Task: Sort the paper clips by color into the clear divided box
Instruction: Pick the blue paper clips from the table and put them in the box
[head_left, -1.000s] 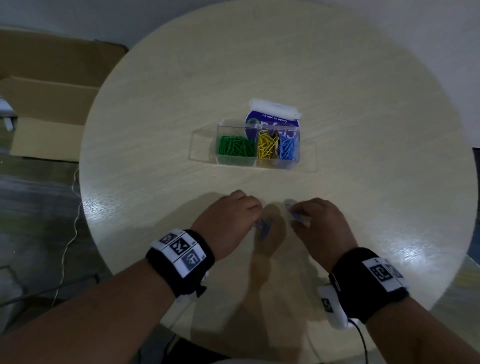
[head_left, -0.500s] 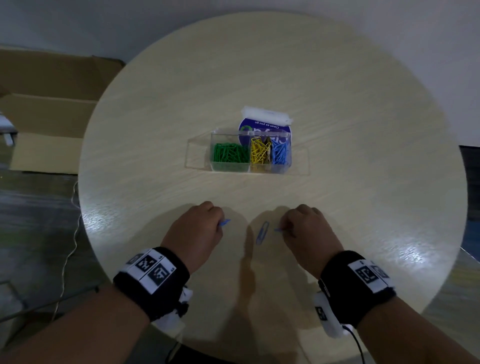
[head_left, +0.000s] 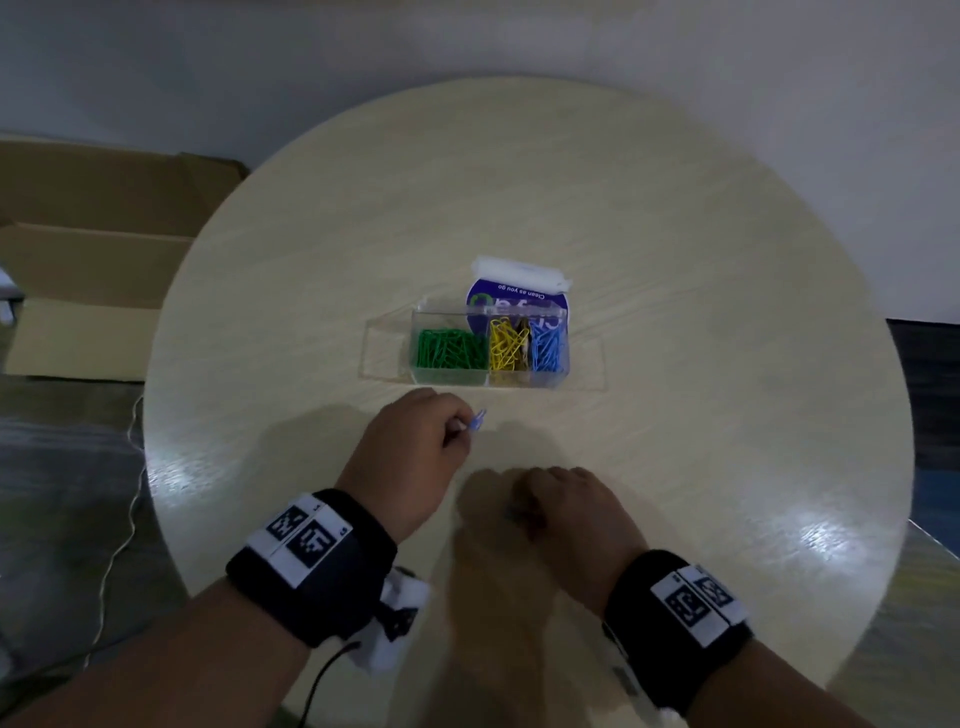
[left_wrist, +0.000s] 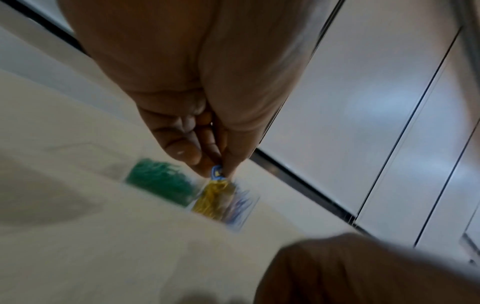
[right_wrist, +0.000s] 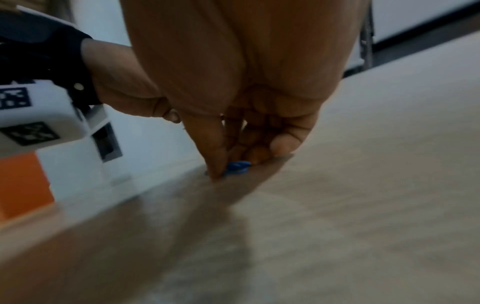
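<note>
The clear divided box (head_left: 522, 382) stands mid-table with green (head_left: 450, 349), yellow (head_left: 507, 344) and blue clips (head_left: 548, 346) in separate compartments. My left hand (head_left: 415, 457) hovers just short of the box and pinches a blue paper clip (head_left: 477, 419), which the left wrist view (left_wrist: 217, 172) shows between thumb and fingertips. My right hand (head_left: 566, 512) is down on the table nearer me, its thumb and fingers pinching blue clips (right_wrist: 237, 167) against the wood.
A wet-wipe pack (head_left: 519, 283) lies behind the box. The box's clear lid (head_left: 387, 345) lies flat to its left. An open cardboard carton (head_left: 88, 270) sits on the floor left of the round table (head_left: 701, 364).
My left hand has lifted its blue clip and moved forward toward the box. My right hand has slid left over the clip that lay between the hands and closed on it.
</note>
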